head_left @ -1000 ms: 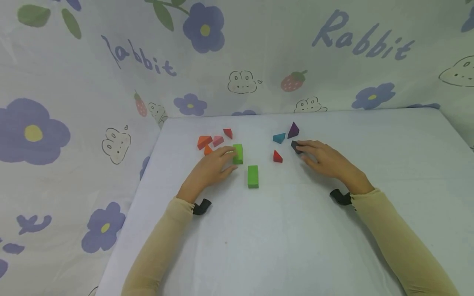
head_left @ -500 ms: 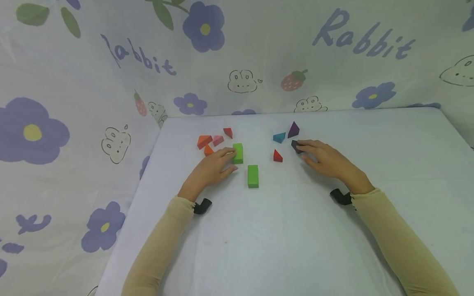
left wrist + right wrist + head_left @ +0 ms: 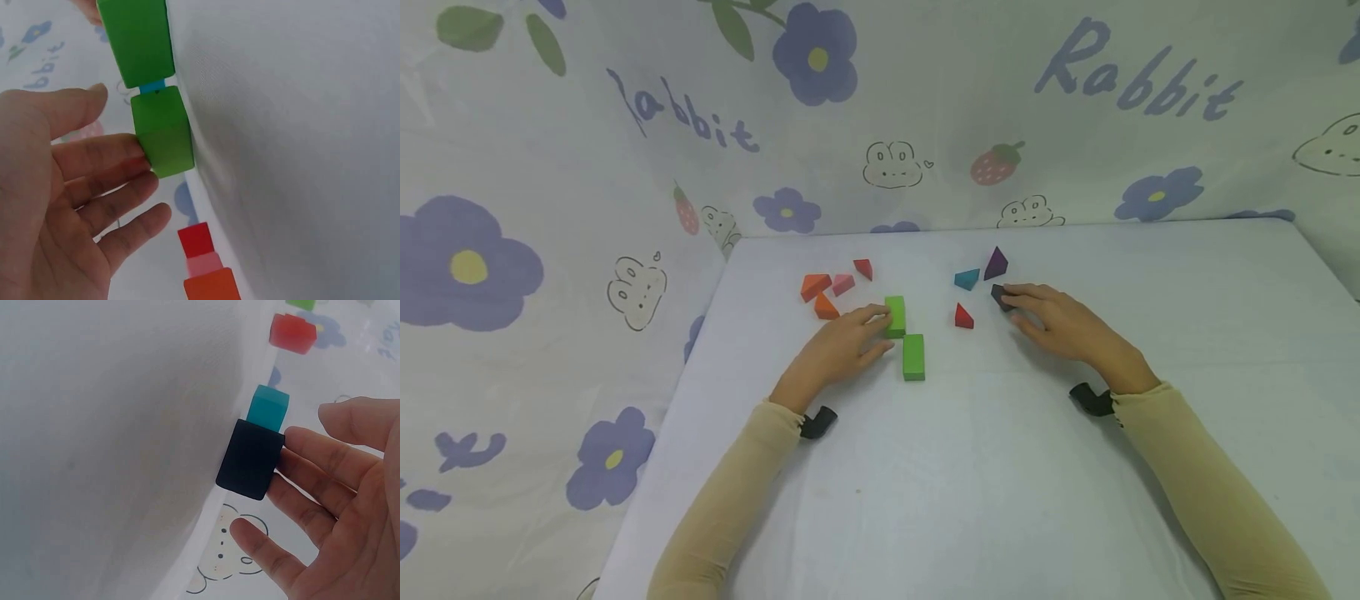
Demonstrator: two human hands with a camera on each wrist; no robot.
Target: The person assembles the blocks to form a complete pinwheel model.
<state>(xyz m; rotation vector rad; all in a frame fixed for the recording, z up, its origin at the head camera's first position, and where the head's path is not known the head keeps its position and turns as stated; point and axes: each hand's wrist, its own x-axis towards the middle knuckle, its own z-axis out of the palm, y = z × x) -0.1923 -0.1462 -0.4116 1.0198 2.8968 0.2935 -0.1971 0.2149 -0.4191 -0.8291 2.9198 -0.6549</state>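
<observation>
With its fingertips, my left hand touches the left side of a green rectangular block; the thumb stands apart from it. In the left wrist view the fingers are loosely extended along that green block. A second green block lies just in front and to the right. On the other side, my right hand has relaxed fingers against a black block. The right wrist view has its fingertips at one side of the black block, thumb held off, a teal block behind.
Left of the green blocks sit two orange blocks, a pink block and a small red block. A teal block, a purple triangular block and a red triangular block stand around the black one. Patterned cloth hangs behind.
My left hand has moved right and slightly nearer with the first green block, which now stands close to the second. The right hand and black block stay in place.
</observation>
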